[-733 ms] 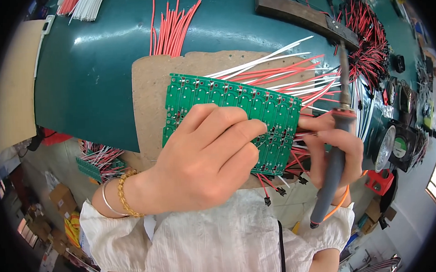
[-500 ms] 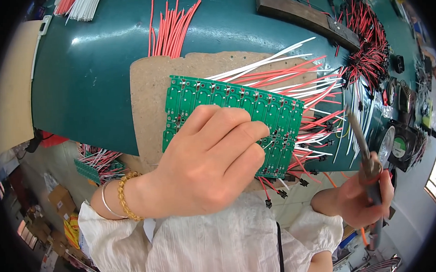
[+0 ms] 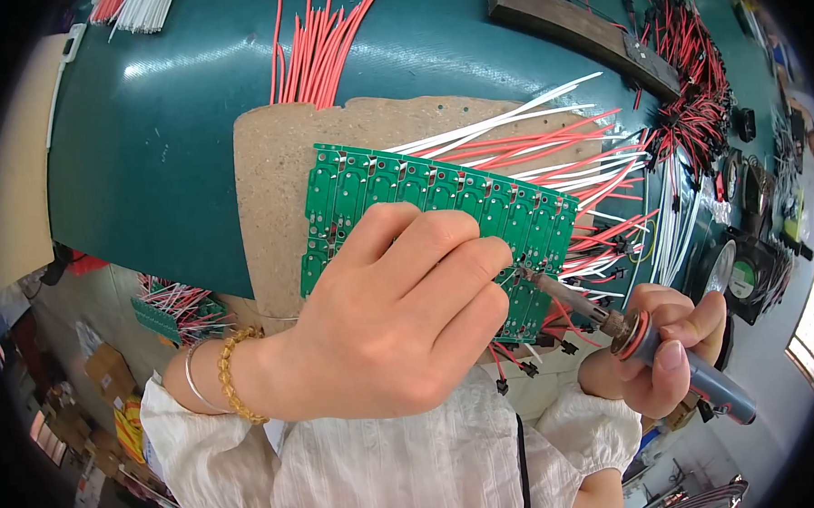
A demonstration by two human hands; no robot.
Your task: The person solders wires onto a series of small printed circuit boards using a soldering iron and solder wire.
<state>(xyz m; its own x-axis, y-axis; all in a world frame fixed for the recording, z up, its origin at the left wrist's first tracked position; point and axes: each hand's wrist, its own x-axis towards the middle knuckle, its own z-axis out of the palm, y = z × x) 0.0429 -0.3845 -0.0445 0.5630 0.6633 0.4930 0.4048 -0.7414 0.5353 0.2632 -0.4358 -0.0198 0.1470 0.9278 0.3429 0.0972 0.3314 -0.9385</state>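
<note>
A green circuit board panel (image 3: 432, 194) with rows of solder pads lies tilted on a brown board (image 3: 272, 169). Red and white wires (image 3: 547, 143) stick out from under its far and right edges, some ending in black connectors (image 3: 528, 368). My left hand (image 3: 409, 308) rests over the panel with fingers closed. A thin strand of solder wire shows at its fingertips and beside its wrist; most of it is hidden. My right hand (image 3: 670, 342) grips a soldering iron (image 3: 647, 345) by its blue-grey handle, and the iron's tip meets the panel by my left fingertips.
Bundles of red wires (image 3: 321, 53) and white wires (image 3: 147, 11) lie on the green mat (image 3: 166, 146). A dark metal bar (image 3: 570, 29) sits far right, beside a heap of red-and-black leads (image 3: 690, 69). A black fan (image 3: 749, 275) stands right. Another wired panel (image 3: 160, 317) is lower left.
My right hand has swung the soldering iron from an upright hold at the right down and leftward, bringing its tip onto the panel. My left hand stays over the panel.
</note>
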